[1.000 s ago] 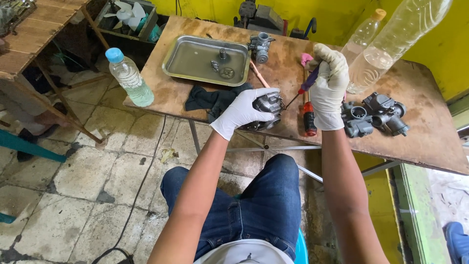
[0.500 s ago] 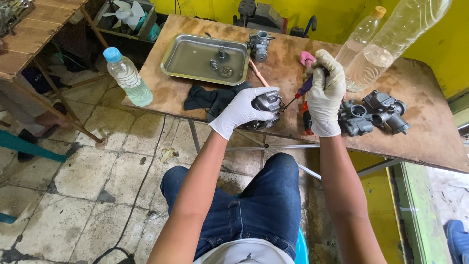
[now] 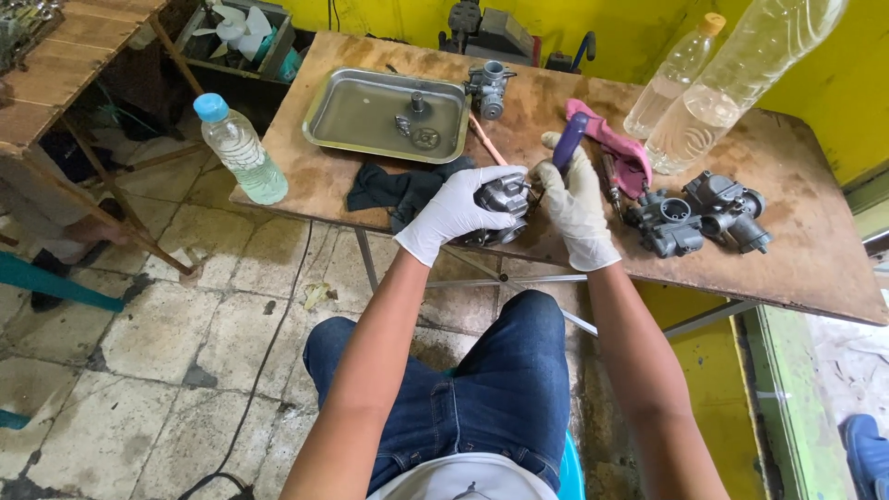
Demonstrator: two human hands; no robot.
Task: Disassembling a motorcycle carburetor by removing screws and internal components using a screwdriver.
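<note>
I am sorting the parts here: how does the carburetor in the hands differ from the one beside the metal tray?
The held carburetor is gripped by the left hand at the table's near edge, with the right hand holding a purple-handled screwdriver by it. The far carburetor stands untouched beside the tray. Both are grey metal.

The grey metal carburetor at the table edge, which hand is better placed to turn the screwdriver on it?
Right. The right hand already grips the purple-handled screwdriver beside the grey metal carburetor, while the left hand is wrapped around that carburetor, steadying it.
</note>
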